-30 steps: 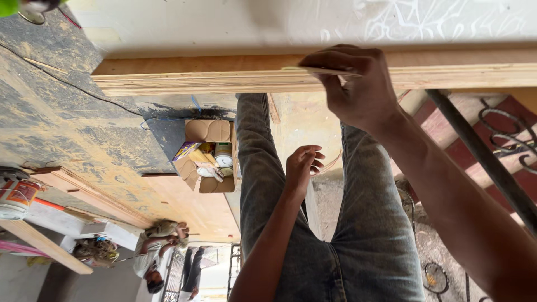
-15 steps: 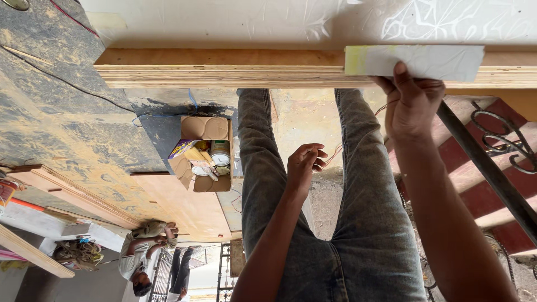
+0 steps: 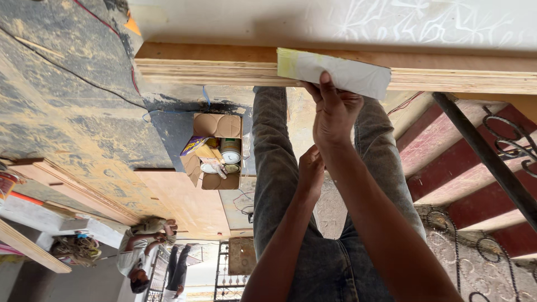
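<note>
Sliding left along the plywood edge (image 3: 224,70) since half a second ago, the right hand (image 3: 334,112) keeps its fingers clamped on the white laminate strip (image 3: 335,71), while the left hand (image 3: 311,168), fingers curled together, hangs empty below.

Faded blue-grey jeans (image 3: 335,263), mottled wash; forearms bare, no sleeves visible

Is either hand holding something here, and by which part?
The right hand grips a flat white rectangular strip at its lower edge, against the plywood board's edge. The left hand holds nothing visible.
</note>
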